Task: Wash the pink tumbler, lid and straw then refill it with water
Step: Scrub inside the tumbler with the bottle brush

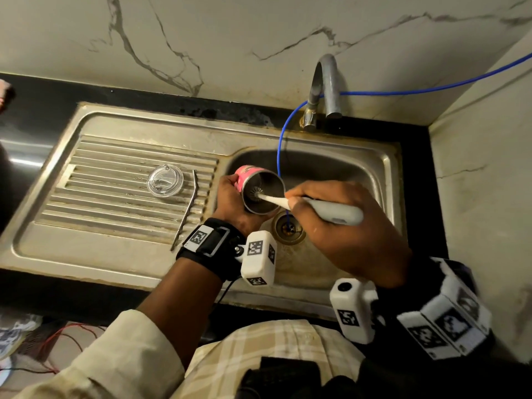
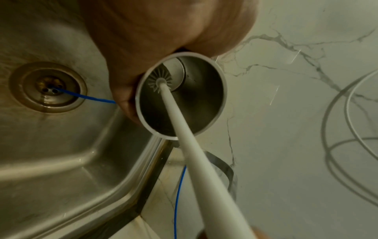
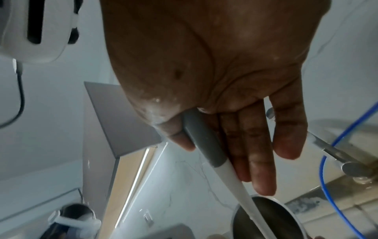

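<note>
My left hand (image 1: 233,204) grips the pink tumbler (image 1: 250,173) on its side over the sink basin, steel mouth toward my right hand. My right hand (image 1: 331,214) holds a white bottle brush (image 1: 325,210) by its grey handle. The brush head (image 2: 159,78) sits deep inside the tumbler (image 2: 196,90), against the wall near the bottom. In the right wrist view my fingers (image 3: 259,155) lie along the brush handle (image 3: 204,137) above the tumbler's rim (image 3: 290,208). The clear lid (image 1: 165,180) and the bent metal straw (image 1: 187,210) lie on the ribbed drainboard to the left.
A steel sink (image 1: 383,168) has its drain (image 1: 288,227) just below the tumbler. A thin blue tube (image 1: 280,151) runs from the wall past the tap (image 1: 325,87) down into the drain. Marble wall stands behind and to the right.
</note>
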`<state>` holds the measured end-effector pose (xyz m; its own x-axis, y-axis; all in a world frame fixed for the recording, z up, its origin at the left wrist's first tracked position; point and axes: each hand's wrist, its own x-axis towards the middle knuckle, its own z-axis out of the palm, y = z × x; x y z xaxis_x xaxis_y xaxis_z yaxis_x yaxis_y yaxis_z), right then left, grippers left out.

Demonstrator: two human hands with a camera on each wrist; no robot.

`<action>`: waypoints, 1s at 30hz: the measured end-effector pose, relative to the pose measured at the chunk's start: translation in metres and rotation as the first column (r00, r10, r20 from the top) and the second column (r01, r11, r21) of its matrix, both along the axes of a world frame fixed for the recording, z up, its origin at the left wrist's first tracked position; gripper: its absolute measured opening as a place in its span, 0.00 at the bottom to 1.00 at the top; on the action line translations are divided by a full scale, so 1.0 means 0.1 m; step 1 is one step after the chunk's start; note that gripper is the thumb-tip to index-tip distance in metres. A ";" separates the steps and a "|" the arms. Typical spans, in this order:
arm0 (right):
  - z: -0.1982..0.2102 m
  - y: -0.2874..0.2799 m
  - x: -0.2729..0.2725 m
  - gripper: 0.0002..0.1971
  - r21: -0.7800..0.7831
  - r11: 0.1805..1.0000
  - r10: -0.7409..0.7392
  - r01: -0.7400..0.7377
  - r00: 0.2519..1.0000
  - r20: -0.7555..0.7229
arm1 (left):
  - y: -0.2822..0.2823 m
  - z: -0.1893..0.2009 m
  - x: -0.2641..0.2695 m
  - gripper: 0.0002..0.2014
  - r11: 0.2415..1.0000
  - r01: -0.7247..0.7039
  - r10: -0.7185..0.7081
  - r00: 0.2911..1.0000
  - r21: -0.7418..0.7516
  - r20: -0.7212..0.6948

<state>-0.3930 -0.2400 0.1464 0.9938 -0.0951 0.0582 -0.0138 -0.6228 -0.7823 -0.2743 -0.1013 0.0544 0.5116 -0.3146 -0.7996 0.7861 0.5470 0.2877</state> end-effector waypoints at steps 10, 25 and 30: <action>0.42 -0.15 -0.19 0.10 0.016 0.999 0.028 -0.028 0.999 -0.041 | 0.05 -0.04 0.05 0.29 1.000 -0.016 0.016 0.999 -0.012 -0.041; 0.51 -0.10 0.05 0.10 0.000 0.999 0.036 -0.037 0.993 -0.114 | 0.17 -0.16 0.27 0.29 0.999 0.046 -0.046 0.999 -0.030 -0.009; 0.12 0.16 0.31 0.11 -0.023 0.997 -0.072 0.072 0.997 -0.013 | 0.11 -0.15 0.32 0.36 0.990 0.122 -0.122 0.993 -0.068 0.011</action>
<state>-0.3620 -0.2239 0.1582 0.9851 -0.1653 0.0475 -0.0699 -0.6369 -0.7678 -0.2420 -0.0905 0.0395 0.4711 -0.4285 -0.7710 0.8464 0.4657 0.2584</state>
